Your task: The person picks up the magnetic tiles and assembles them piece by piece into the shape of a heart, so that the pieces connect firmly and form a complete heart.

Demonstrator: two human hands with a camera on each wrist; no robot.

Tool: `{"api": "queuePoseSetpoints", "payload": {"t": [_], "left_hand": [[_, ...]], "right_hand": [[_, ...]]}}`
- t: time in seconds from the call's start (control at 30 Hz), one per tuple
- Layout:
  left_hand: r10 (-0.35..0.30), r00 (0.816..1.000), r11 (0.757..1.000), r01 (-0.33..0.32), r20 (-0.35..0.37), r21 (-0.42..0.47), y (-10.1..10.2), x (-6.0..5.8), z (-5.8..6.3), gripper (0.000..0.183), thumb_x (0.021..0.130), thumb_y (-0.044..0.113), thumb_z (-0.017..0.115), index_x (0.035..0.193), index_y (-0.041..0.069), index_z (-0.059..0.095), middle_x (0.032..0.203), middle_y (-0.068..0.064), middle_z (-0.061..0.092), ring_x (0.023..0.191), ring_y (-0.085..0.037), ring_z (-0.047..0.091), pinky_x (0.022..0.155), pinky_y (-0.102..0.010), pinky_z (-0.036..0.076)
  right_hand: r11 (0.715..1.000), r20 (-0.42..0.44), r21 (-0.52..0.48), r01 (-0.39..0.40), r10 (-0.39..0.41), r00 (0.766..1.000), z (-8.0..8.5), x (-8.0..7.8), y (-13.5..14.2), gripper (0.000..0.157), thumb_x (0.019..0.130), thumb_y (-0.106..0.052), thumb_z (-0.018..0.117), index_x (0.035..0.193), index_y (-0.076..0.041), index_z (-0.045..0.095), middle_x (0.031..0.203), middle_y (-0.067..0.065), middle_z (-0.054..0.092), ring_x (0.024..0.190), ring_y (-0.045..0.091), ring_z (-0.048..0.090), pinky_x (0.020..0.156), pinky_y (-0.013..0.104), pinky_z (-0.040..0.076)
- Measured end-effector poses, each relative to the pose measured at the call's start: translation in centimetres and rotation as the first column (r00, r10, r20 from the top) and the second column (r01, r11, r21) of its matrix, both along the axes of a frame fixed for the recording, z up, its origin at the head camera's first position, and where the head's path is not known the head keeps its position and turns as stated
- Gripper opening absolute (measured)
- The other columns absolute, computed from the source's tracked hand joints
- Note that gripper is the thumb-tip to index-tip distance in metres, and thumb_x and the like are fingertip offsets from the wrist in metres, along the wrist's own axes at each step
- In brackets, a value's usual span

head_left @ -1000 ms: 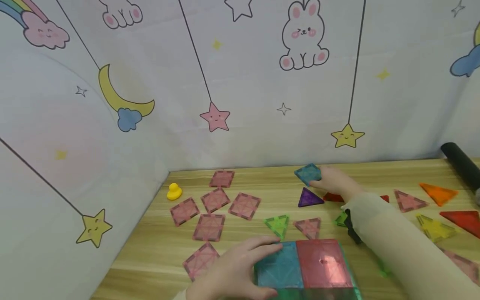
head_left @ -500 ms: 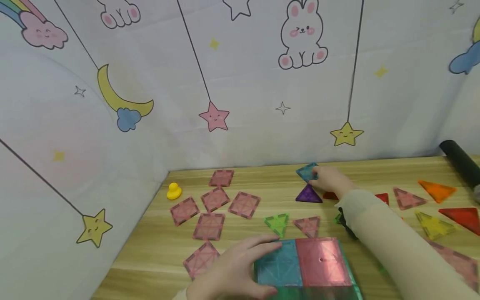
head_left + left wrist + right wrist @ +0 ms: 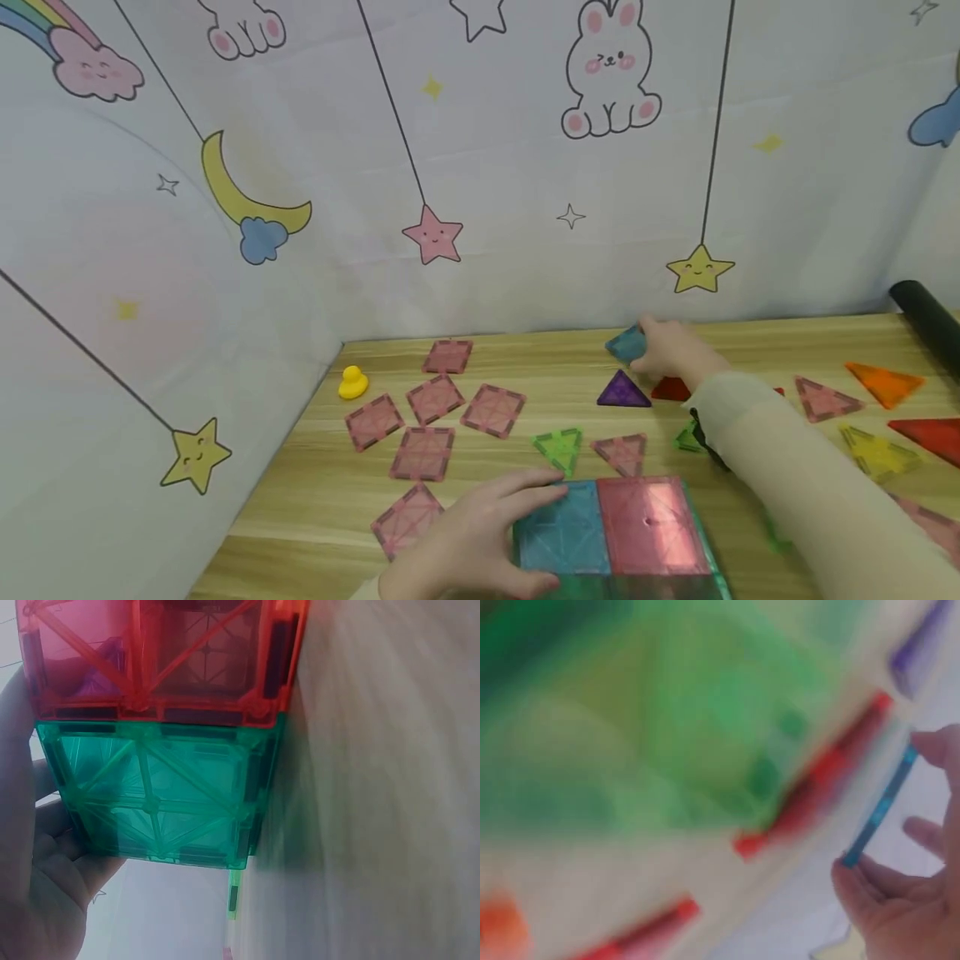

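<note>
In the head view, my right hand (image 3: 677, 352) is at the back of the table, pinching a blue square magnetic tile (image 3: 626, 344). The right wrist view shows this blue tile (image 3: 881, 806) edge-on between thumb and fingers. My left hand (image 3: 480, 533) spans the left side of a box built of magnetic tiles, thumb at its front and fingers at its back. A blue tile (image 3: 562, 529) and a red tile (image 3: 652, 525) form the box's top. From the left wrist, a green tile (image 3: 157, 795) and a red wall tile (image 3: 202, 660) show on its side.
Several pink square tiles (image 3: 422, 454) lie left of the box, near a yellow rubber duck (image 3: 353, 382). Triangles lie behind and to the right: purple (image 3: 623, 391), green (image 3: 558, 450), orange (image 3: 885, 383), yellow (image 3: 876, 452). A black cylinder (image 3: 926, 321) is at the far right.
My right hand and the blue tile have shifted slightly to the right, and the hand covers more of the tile. The left hand stays at the box.
</note>
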State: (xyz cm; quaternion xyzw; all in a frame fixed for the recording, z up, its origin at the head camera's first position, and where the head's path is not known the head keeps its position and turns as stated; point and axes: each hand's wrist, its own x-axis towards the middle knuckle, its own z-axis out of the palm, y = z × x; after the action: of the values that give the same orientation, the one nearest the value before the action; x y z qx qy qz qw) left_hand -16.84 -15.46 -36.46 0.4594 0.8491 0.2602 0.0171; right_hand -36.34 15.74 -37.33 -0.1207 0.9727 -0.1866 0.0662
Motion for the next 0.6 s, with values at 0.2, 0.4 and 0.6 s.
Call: {"api": "queuePoseSetpoints", "payload": {"t": [0.2, 0.4, 0.6], "left_hand": [[0.042, 0.998, 0.999, -0.041, 0.055, -0.015, -0.5, 0.4, 0.5, 0.069, 0.080, 0.045, 0.070, 0.140, 0.020, 0.045, 0.143, 0.003, 0.041, 0.124, -0.014, 0.044, 0.094, -0.034, 0.043], [-0.003, 0.999, 1.000, 0.002, 0.033, 0.025, -0.6, -0.2, 0.4, 0.070, 0.080, 0.040, 0.071, 0.141, 0.016, 0.044, 0.143, -0.003, 0.042, 0.126, -0.017, 0.044, 0.095, -0.035, 0.043], [-0.098, 0.992, 0.990, 0.104, -0.076, 0.090, -0.2, -1.2, -0.4, 0.070, 0.079, 0.036, 0.073, 0.138, 0.008, 0.046, 0.141, -0.008, 0.043, 0.127, -0.021, 0.043, 0.096, -0.035, 0.043]], "right_hand": [[0.996, -0.125, -0.053, -0.066, 0.059, 0.990, 3.8, 1.5, 0.4, 0.068, 0.076, -0.024, 0.070, 0.126, 0.007, 0.036, 0.095, 0.021, 0.060, 0.067, 0.023, 0.050, 0.065, 0.039, 0.045], [0.951, -0.243, -0.095, -0.293, 0.263, 0.934, 7.0, 8.5, 0.3, 0.068, 0.073, -0.021, 0.075, 0.125, 0.007, 0.042, 0.118, 0.022, 0.055, 0.097, 0.028, 0.057, 0.080, 0.045, 0.047], [0.883, -0.288, -0.127, -0.452, 0.403, 0.869, 6.9, 17.5, 1.0, 0.074, 0.069, -0.027, 0.081, 0.130, -0.007, 0.043, 0.121, -0.001, 0.051, 0.105, 0.017, 0.052, 0.084, 0.040, 0.049]]}}
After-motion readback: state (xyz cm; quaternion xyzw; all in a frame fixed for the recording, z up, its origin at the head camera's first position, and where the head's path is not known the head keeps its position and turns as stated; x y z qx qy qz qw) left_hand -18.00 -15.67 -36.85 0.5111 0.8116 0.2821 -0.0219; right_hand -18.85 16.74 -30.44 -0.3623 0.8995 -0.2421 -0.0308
